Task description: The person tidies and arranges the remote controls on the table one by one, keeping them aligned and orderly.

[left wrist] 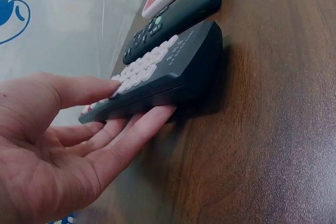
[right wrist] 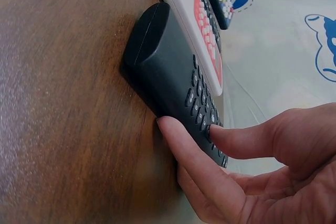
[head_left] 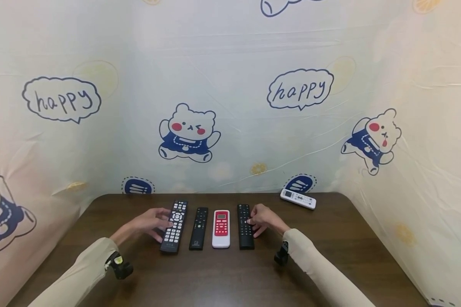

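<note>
My left hand [head_left: 151, 222] pinches the leftmost remote control [head_left: 173, 228], a large dark one with white buttons. In the left wrist view the thumb lies on its buttons, the fingers are at its side and underneath, and that edge looks tipped up. On the right, my right hand [head_left: 263, 218] grips a slim black remote control [head_left: 246, 230]. The right wrist view has the thumb on that remote's keypad and the fingers along its side edge. Between these two lie a small black remote control [head_left: 198, 229] and a red-and-white remote control [head_left: 220, 230].
A white remote control [head_left: 298, 199] lies slanted at the back right of the brown wooden table [head_left: 199, 277]. A printed curtain [head_left: 238, 55] with bears hangs behind the table and along both sides. Each wrist wears a small black camera.
</note>
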Demonstrator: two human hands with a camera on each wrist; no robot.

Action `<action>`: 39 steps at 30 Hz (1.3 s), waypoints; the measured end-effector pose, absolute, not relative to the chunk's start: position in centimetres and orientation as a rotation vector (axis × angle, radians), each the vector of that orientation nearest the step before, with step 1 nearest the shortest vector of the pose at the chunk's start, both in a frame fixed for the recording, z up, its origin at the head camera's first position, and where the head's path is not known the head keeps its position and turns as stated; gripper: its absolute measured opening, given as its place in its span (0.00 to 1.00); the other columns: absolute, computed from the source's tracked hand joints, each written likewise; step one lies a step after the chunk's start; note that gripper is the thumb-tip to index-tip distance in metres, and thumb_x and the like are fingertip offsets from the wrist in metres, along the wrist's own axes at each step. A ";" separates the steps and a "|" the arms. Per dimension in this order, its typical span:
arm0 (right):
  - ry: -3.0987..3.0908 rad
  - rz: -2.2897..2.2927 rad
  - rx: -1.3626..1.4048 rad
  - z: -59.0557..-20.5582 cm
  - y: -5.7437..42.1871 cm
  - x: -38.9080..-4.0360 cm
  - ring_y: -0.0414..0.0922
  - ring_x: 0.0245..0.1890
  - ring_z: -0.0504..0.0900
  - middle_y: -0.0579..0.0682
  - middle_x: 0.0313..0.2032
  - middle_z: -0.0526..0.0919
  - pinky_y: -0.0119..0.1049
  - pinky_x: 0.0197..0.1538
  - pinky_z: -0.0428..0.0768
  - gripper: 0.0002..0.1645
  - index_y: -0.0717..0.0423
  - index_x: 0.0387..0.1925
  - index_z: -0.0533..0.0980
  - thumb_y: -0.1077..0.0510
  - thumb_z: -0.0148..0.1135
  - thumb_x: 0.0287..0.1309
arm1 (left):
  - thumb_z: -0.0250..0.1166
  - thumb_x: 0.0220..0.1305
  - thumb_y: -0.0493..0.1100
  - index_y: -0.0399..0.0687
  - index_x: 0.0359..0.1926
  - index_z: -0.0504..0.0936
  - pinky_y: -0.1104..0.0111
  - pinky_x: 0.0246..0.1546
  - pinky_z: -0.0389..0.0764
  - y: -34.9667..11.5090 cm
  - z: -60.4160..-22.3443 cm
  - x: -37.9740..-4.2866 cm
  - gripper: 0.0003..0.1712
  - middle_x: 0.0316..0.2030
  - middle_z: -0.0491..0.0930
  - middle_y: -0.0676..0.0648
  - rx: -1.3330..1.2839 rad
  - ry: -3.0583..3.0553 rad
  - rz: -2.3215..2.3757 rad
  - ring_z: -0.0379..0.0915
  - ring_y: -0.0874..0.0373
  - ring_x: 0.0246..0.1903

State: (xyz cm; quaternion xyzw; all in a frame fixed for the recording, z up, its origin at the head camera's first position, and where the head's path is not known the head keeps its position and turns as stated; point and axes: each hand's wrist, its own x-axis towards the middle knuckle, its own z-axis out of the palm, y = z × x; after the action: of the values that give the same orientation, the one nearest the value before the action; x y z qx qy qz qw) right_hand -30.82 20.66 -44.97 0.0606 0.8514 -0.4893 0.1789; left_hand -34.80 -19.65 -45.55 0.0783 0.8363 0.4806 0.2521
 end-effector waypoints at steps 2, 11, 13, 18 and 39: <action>2.406 -1.388 0.167 -45.0 20.7 -30.8 0.58 0.39 0.88 0.63 0.39 0.79 0.47 0.38 0.92 0.14 0.73 0.52 0.70 0.71 0.61 0.70 | 0.68 0.70 0.41 0.26 0.76 0.55 0.55 0.37 0.91 -19.6 -45.5 -34.8 0.45 0.62 0.70 0.23 0.197 2.274 1.304 0.81 0.45 0.47; 2.411 -1.387 0.179 -45.0 20.7 -30.7 0.59 0.39 0.88 0.64 0.39 0.79 0.47 0.39 0.92 0.14 0.73 0.52 0.70 0.71 0.61 0.70 | 0.67 0.70 0.40 0.24 0.75 0.57 0.57 0.36 0.91 -19.1 -45.3 -34.7 0.42 0.59 0.74 0.25 0.155 2.318 1.235 0.80 0.40 0.51; 2.412 -1.385 0.183 -44.9 20.7 -30.7 0.59 0.39 0.87 0.64 0.39 0.79 0.46 0.38 0.92 0.14 0.73 0.52 0.70 0.71 0.61 0.70 | 0.67 0.70 0.39 0.24 0.75 0.59 0.58 0.35 0.91 -18.9 -45.0 -34.6 0.41 0.58 0.74 0.26 0.146 2.340 1.214 0.80 0.39 0.51; 2.407 -1.383 0.184 -44.9 20.8 -30.8 0.58 0.39 0.87 0.64 0.39 0.79 0.45 0.37 0.92 0.14 0.73 0.52 0.70 0.71 0.61 0.70 | 0.66 0.70 0.36 0.23 0.73 0.61 0.57 0.34 0.92 -18.5 -44.4 -34.3 0.38 0.54 0.75 0.27 0.148 2.371 1.179 0.80 0.37 0.50; 2.420 -1.347 0.152 -44.7 21.0 -30.9 0.57 0.38 0.89 0.63 0.40 0.80 0.43 0.35 0.92 0.14 0.71 0.51 0.72 0.67 0.63 0.70 | 0.65 0.70 0.34 0.24 0.72 0.62 0.55 0.34 0.92 -18.3 -44.5 -34.2 0.36 0.53 0.76 0.27 0.118 2.398 1.200 0.81 0.38 0.48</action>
State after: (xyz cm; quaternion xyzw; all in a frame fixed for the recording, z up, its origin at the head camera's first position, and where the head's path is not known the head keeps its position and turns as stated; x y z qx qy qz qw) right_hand -30.90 21.04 -44.72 0.0538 0.8577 -0.4774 0.1830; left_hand -34.20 -18.35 -44.52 0.0427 0.8702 0.4353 0.2268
